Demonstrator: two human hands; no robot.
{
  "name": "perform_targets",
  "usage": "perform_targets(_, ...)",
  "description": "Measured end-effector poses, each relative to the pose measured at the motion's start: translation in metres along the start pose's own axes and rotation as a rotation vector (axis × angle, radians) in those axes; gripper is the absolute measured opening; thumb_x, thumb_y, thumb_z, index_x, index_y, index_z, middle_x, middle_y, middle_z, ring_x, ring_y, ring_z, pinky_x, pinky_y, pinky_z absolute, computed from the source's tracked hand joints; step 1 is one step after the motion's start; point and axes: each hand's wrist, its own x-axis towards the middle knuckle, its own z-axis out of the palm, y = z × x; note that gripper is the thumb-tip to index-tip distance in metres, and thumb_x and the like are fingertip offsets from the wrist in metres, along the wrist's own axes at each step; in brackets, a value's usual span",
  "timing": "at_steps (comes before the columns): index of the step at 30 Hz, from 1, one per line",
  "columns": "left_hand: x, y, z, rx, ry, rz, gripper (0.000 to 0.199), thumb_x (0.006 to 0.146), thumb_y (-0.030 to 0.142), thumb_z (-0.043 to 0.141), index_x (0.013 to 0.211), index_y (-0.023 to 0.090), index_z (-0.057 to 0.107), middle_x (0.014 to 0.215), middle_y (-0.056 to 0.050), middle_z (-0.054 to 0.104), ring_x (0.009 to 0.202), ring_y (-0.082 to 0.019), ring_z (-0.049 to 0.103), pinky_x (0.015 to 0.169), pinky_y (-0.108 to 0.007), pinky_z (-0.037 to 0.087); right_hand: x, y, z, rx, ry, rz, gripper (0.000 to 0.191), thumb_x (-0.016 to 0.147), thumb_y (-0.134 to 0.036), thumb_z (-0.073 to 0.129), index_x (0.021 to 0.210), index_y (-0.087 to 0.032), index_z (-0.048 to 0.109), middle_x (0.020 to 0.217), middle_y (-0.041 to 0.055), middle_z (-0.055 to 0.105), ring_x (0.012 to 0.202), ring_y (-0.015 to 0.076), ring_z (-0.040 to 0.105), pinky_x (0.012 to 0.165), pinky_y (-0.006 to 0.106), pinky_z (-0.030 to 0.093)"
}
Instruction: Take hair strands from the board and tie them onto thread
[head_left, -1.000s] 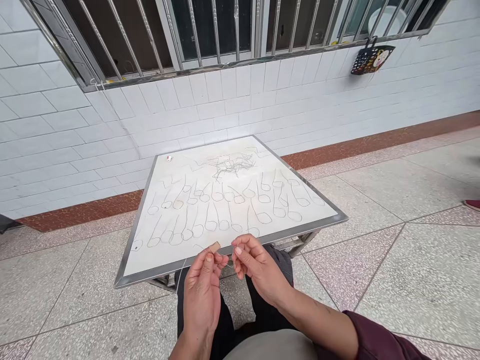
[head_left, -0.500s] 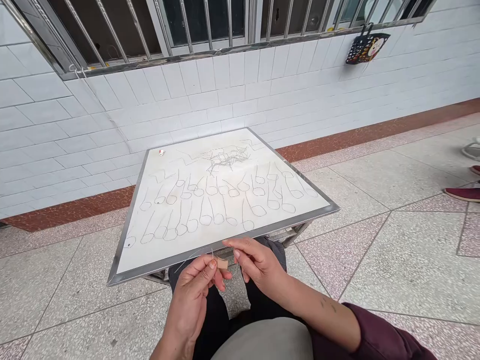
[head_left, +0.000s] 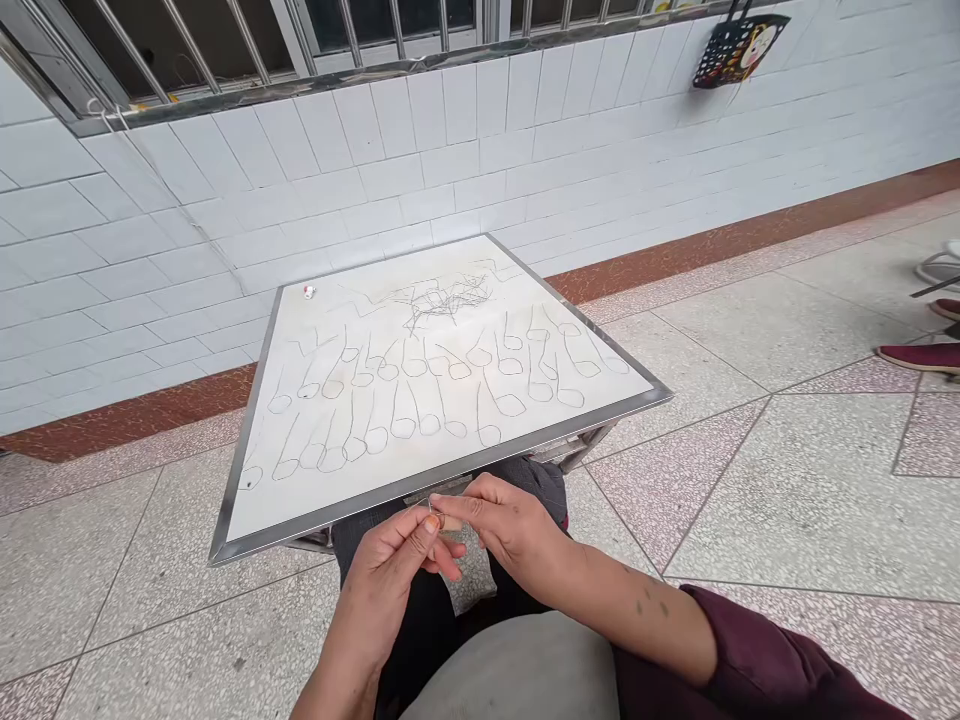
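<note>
Above my lap, just off the table's near edge, my left hand [head_left: 391, 562] pinches a small tan block [head_left: 451, 523] and a thin wire [head_left: 430, 506] between thumb and forefinger. My right hand [head_left: 517, 528] reaches in from the right. Its forefinger stretches over the block to the wire by my left thumb. The other right fingers are curled and mostly hide the block, and the wire's far end is out of sight. On the white table [head_left: 300, 505] lie several wires bent into loops with long tails [head_left: 426, 424], in rough rows.
Farther back on the table is a tangled heap of wires [head_left: 450, 296]. A small white-and-red object [head_left: 309, 292] sits at the far left corner. Behind stands a tiled wall [head_left: 390, 150] with a barred window. A dark patterned bag [head_left: 739, 50] hangs there. Someone's red shoe [head_left: 919, 358] shows at right.
My right hand has moved left, bringing its forefinger to the wire at my left fingertips. The wire's long loose end no longer shows. The view has tilted slightly downward.
</note>
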Motion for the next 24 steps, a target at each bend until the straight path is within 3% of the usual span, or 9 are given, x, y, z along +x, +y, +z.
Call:
perform_targets(5,0.001,0.0,0.004,0.064,0.002,-0.011,0.035,0.091,0.048,0.058,0.073,0.02,0.069,0.066,-0.004,0.071,0.084,-0.025,0.068,0.074,-0.03,0.047,0.0,-0.006,-0.007,0.03,-0.063,0.146,0.026,0.097,-0.041,0.054,0.093,-0.025,0.074,0.078,0.0034,0.06,0.074,0.0172,0.057,0.064,0.03,0.051)
perform_targets(11,0.001,-0.003,0.009,0.055,0.029,-0.042,0.036,0.091,0.048,0.056,0.072,0.02,0.066,0.062,-0.004,0.069,0.082,-0.025,0.069,0.071,-0.03,0.048,-0.004,-0.001,-0.007,-0.066,-0.049,0.011,0.027,0.1,-0.034,0.046,0.111,-0.028,0.07,0.085,0.0051,0.064,0.077,0.0187,0.06,0.068,0.034,0.053)
perform_targets(16,-0.001,-0.004,0.011,0.059,0.027,-0.047,0.038,0.092,0.05,0.055,0.07,0.02,0.064,0.062,-0.004,0.068,0.083,-0.025,0.068,0.073,-0.029,0.048,-0.007,0.004,-0.008,-0.104,-0.095,-0.087,0.027,0.101,-0.027,0.044,0.112,-0.026,0.069,0.087,0.0053,0.063,0.079,0.017,0.06,0.069,0.03,0.051)
perform_targets(24,-0.001,-0.009,0.012,0.055,0.062,-0.056,0.037,0.091,0.051,0.056,0.071,0.02,0.063,0.059,-0.003,0.067,0.078,-0.024,0.068,0.069,-0.03,0.048,-0.005,0.001,-0.008,-0.076,-0.08,-0.063,0.023,0.101,-0.024,0.047,0.109,-0.024,0.068,0.09,0.0055,0.063,0.081,0.0168,0.061,0.072,0.03,0.053)
